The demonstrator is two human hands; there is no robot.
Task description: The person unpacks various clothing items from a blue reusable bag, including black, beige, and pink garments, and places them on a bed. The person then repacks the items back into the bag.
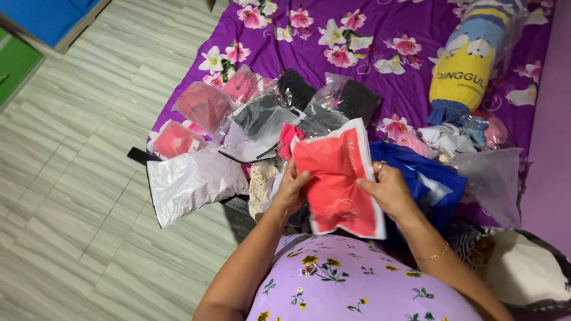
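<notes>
I hold a clear plastic bag with a red garment inside [336,178] in front of my body. My left hand [290,191] grips its left edge. My right hand [388,191], with a ring on one finger and a thin gold bracelet at the wrist, grips its right edge. Beyond the bag, several more bagged garments lie on a purple flowered bedsheet [380,24]: red ones [205,104], black ones [351,98] and a grey one [262,119]. A white opaque bag [193,181] hangs over the bed's edge to the left.
A blue plastic bag [428,178] lies just right of my hands, a clear empty bag [493,178] beyond it. A yellow and blue bolster pillow [470,59] lies at the far right. Grey striped floor tiles [77,178] fill the left. A blue and green cabinet [35,30] stands top left.
</notes>
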